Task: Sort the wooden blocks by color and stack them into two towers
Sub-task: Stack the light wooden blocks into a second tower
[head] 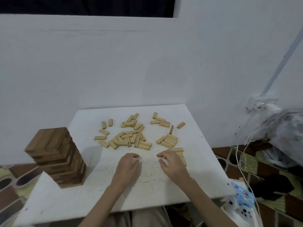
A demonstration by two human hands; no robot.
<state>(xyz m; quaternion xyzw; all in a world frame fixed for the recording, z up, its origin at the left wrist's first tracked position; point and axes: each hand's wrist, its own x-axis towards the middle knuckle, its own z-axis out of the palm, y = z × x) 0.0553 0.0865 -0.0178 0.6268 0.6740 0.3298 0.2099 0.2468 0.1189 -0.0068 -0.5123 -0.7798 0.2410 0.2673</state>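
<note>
dark tower [56, 157] standing at tabletop [193, 182] left edge | light blocks [129, 136] lying scattered toward far edge | left hand [128, 167], right hand [172, 163] hovering mid-table, fingers loosely curled, gripping nothing

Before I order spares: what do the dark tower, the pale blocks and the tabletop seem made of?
Dark tower: wood, brown stain, visible grain. Pale blocks: light wood, apparently unfinished and matte. Tabletop: white painted or laminated board, scuffed; core unclear.
</note>
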